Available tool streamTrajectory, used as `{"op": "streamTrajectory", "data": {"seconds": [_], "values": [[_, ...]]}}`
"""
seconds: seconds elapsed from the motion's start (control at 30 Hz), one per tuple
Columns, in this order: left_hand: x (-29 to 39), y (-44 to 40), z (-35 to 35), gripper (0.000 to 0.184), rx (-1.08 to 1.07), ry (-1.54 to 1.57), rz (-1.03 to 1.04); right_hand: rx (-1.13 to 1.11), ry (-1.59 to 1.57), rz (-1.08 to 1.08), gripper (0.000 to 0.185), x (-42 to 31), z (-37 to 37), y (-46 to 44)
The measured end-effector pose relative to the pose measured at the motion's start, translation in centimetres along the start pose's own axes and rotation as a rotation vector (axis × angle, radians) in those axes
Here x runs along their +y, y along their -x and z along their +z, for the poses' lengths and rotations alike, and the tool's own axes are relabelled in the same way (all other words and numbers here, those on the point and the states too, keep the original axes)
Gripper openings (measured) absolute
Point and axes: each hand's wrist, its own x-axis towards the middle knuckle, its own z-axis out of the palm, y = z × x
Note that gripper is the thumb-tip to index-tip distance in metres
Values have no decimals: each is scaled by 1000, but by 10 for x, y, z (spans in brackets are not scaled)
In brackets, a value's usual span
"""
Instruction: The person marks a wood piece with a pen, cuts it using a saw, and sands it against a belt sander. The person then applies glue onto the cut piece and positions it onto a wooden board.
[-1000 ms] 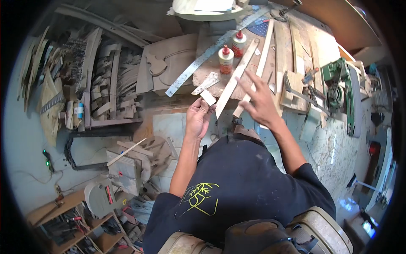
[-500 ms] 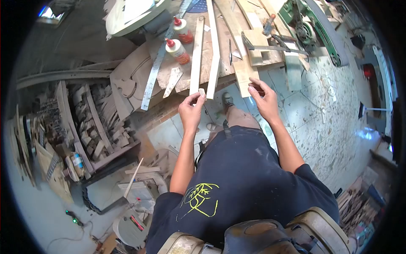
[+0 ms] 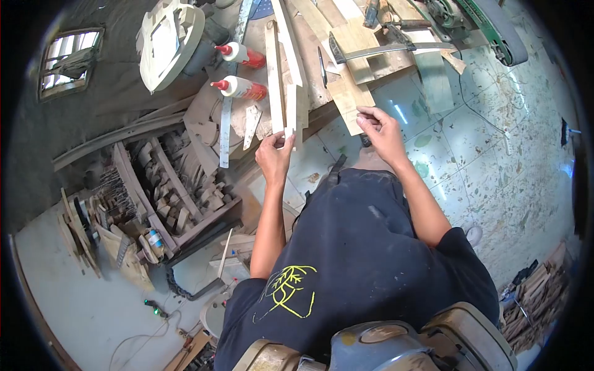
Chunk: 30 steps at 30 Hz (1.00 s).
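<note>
My left hand (image 3: pixel 274 157) is closed in a pinch on a small pale wood piece (image 3: pixel 289 133), beside the near ends of two long wood strips. One long strip (image 3: pixel 273 74) lies left of the other strip (image 3: pixel 291 49) on the bench. My right hand (image 3: pixel 383 135) is held over the near end of a flat pale board (image 3: pixel 351 102), thumb and fingertips close together; whether anything is between them is too small to tell. Two glue bottles (image 3: pixel 244 88) with red caps stand to the left of the strips, near a small speckled offcut (image 3: pixel 252 125).
A metal straightedge (image 3: pixel 225 133) lies along the bench's left part. A bar clamp (image 3: pixel 390 49) crosses the boards at the right, near a green belt machine (image 3: pixel 495 31). Wood scraps fill a rack (image 3: pixel 167 191) at the left. A cable (image 3: pixel 476 111) trails over the tiled floor.
The view has turned rightward and the bench appears rotated. My right hand, earlier spread above the strips, has moved to the board's end with its fingers drawn together. My left hand still holds the small piece.
</note>
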Motion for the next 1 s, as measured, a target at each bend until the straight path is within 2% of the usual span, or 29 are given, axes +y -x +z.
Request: {"op": "streamTrajectory", "data": {"seconds": [0.1,0.5,0.73,1.0], "values": [[5,3,5,32,47,-63,51,-7,-4,53,32,5,-18,-13],[10,6,21,31,94,-132,-23,-100,-17,121,31,2,-46,-41],[13,9,20,35,85,-79,-45,-101,-32,59,35,4,-51,-46],[6,16,25,39,173,-45,4,-122,-9,40,35,-2,-54,-45]]}}
